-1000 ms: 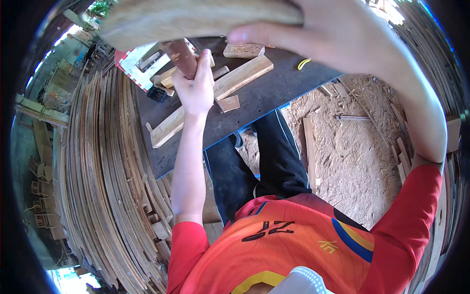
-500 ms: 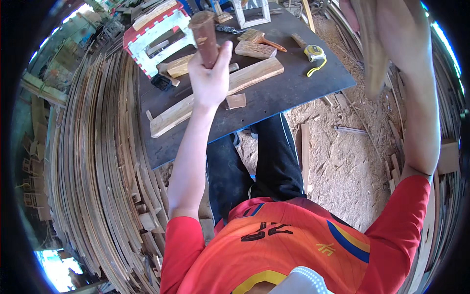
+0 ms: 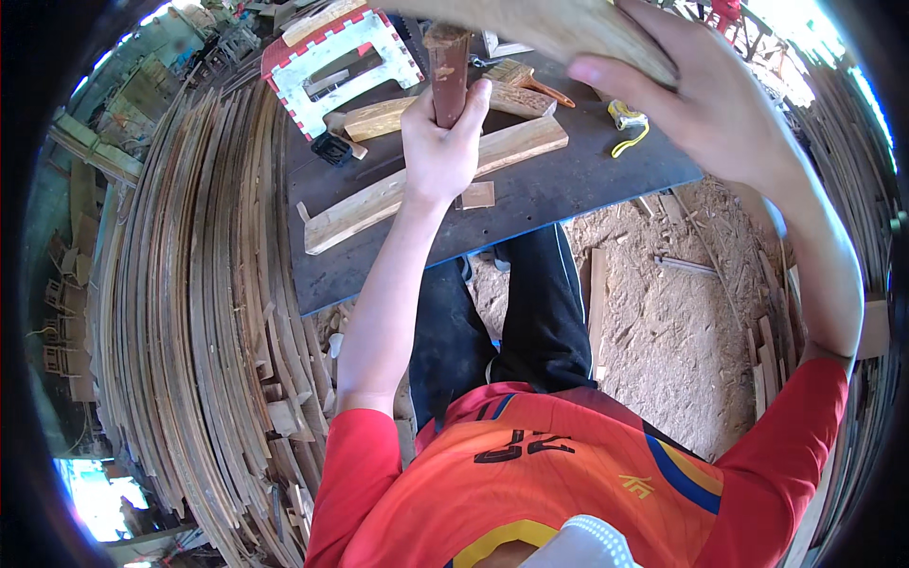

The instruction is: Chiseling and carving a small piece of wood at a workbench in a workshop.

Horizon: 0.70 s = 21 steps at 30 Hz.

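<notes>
Here, the left hand (image 3: 437,142) is closed around a dark wooden handle (image 3: 447,71), held upright above the dark worktable (image 3: 568,185); the right hand (image 3: 705,104) grips a pale curved wooden piece (image 3: 559,28).

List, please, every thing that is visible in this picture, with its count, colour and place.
Dark board: one, grey-black, worktop ahead of the knees.
Long plank: one, pale wood, lying across the board.
Short wood blocks: several, pale, on the board.
Plastic stool: one, red and white, on its side, far left of the board.
Brush: one, wooden handle, far part of the board.
Tape measure: one, yellow, right of the board.
Curved slats: many, brown-grey, stacked at left.
Sawdust floor: tan, at right.
Left hand: grips a brown stick.
Right hand: holds a pale curved wood piece.
</notes>
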Tool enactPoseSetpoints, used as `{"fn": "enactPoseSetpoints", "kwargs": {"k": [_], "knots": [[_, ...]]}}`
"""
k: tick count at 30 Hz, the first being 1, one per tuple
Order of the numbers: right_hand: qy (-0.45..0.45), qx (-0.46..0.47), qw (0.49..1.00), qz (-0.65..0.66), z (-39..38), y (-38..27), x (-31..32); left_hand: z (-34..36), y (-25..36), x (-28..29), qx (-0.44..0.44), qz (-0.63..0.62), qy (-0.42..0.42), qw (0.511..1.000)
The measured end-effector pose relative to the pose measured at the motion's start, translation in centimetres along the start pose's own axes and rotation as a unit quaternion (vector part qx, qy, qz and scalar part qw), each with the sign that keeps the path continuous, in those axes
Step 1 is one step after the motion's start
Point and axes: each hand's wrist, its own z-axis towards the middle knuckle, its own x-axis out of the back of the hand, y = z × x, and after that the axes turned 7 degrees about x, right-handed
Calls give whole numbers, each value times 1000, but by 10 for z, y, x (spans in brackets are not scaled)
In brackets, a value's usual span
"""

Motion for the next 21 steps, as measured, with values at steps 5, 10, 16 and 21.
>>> {"fn": "enactPoseSetpoints", "kwargs": {"k": [5, 10, 16, 21], "knots": [[102, 68, 991, 44, -5, 47, -27, -4, 6, 5, 7, -5, 9, 1000], [120, 14, 992, -48, 36, 123, -131, -22, 5, 14, -58, -33, -9, 998], [61, 42, 993, -90, 85, 154, -231, -60, -1, 45, -139, -203, 66, 967], [152, 131, 966, -165, 117, 147, -257, -78, 4, 99, -132, -261, 161, 943]]}}
